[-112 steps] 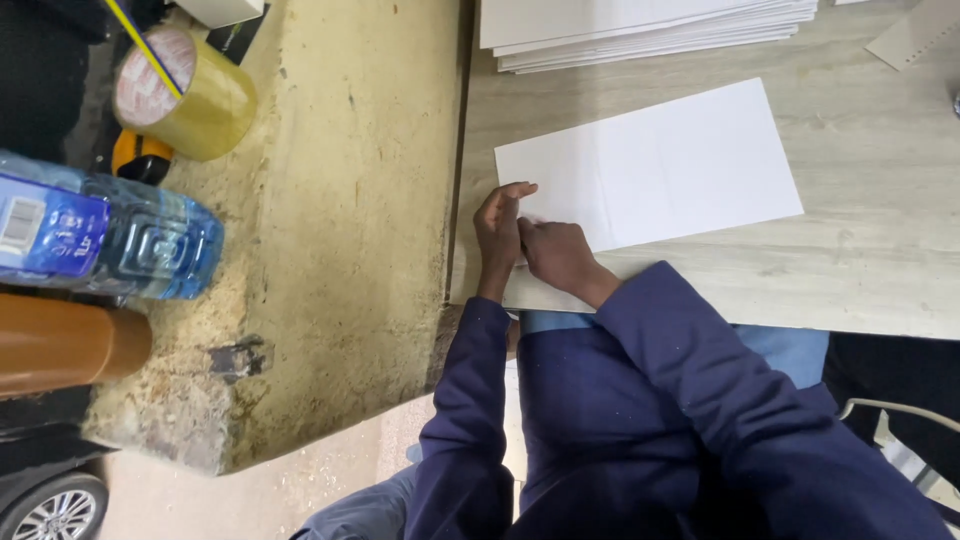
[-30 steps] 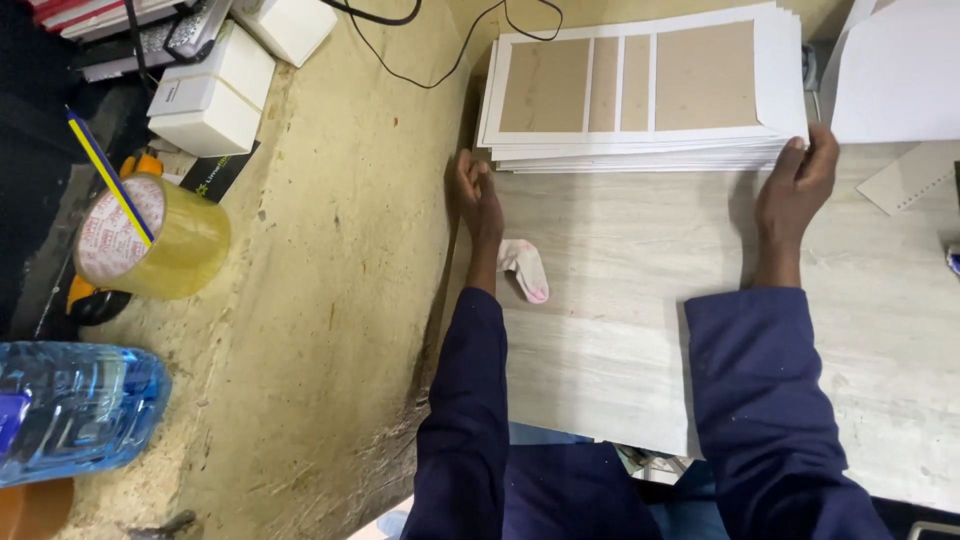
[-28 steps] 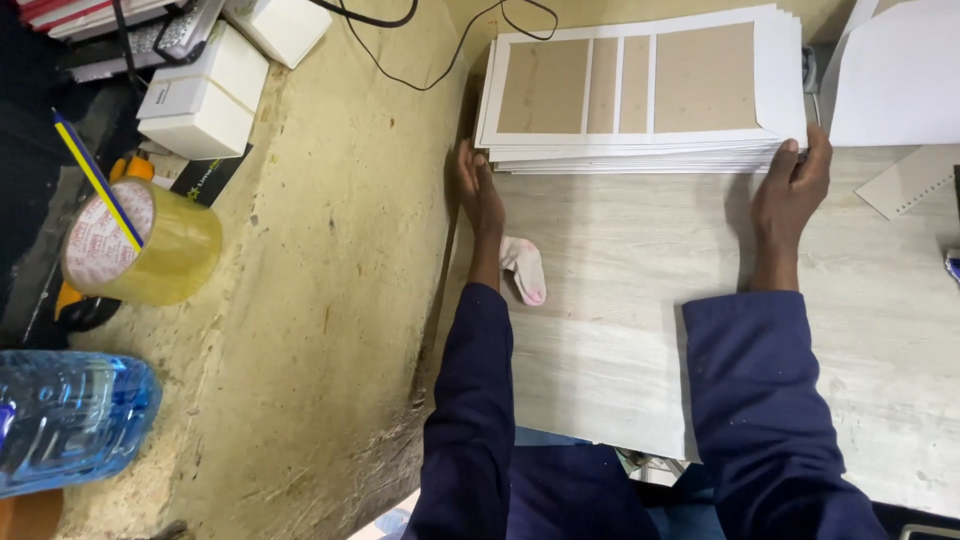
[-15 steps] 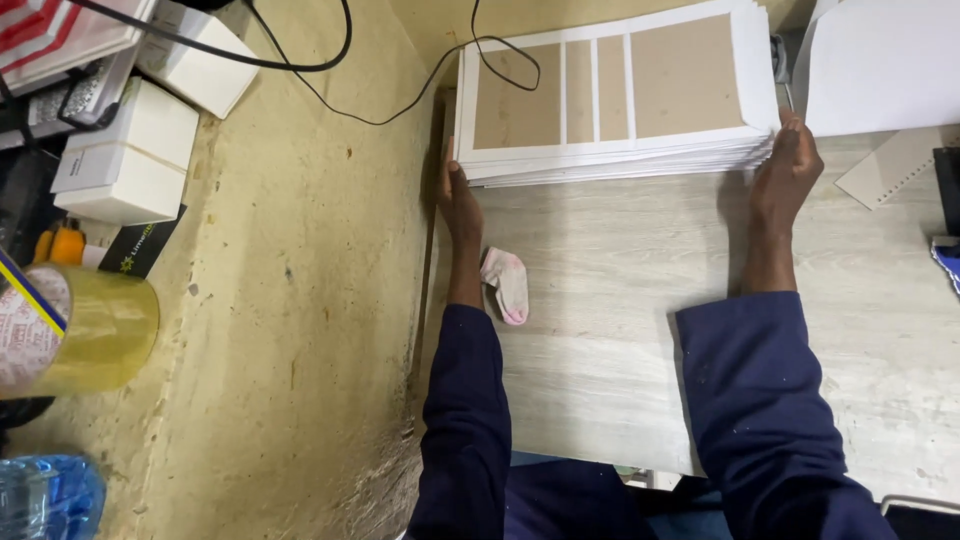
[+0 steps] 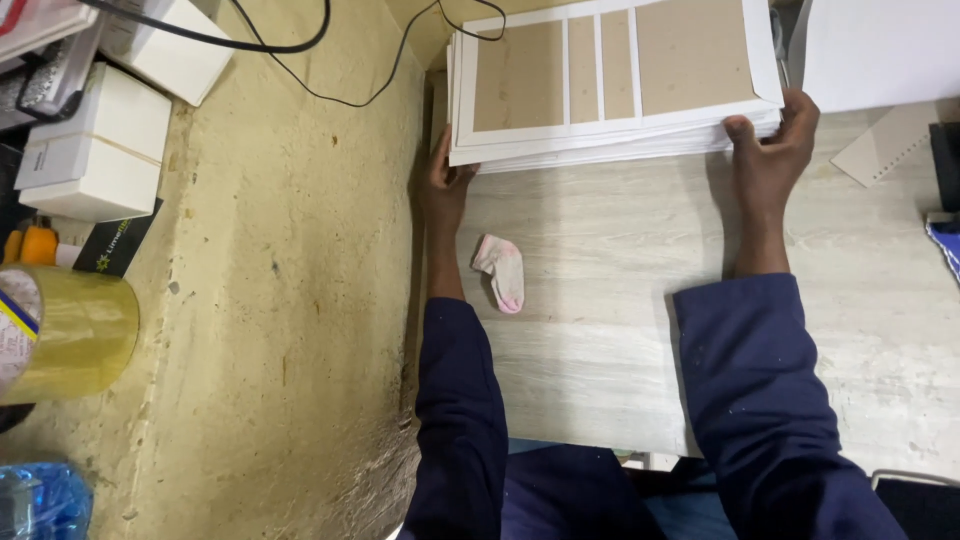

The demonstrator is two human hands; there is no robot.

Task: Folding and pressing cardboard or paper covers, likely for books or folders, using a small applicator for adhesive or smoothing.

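A thick stack of white sheets (image 5: pixel 610 95), its top sheet printed with brown rectangular panels, lies at the far edge of the pale wood-grain table (image 5: pixel 600 300). The left hand (image 5: pixel 445 185) clasps the stack's near left corner, fingers tucked under the edge and out of sight. The right hand (image 5: pixel 775 150) grips the near right corner, thumb on the side of the pile and fingers curled round its end. Both hands are closed on the stack, one at each end of its near edge.

By the look of it, the step in hand is taking hold of the whole pile to shift or square it. A next move would seem to call for even pressure from both sides, so the loose sheets do not fan out or slide apart.

Just nearer the body than the left-hand grip, a small pink and white sock (image 5: pixel 502 270) lies on the table, apart from the stack. Beyond the right-hand grip, a separate white sheet (image 5: pixel 880 50) lies close to the pile. Left of the left hand runs a rough yellowish ledge (image 5: pixel 290 300) bearing white boxes (image 5: pixel 95 150), a black cable (image 5: pixel 330 90) and a roll of tape (image 5: pixel 65 335).
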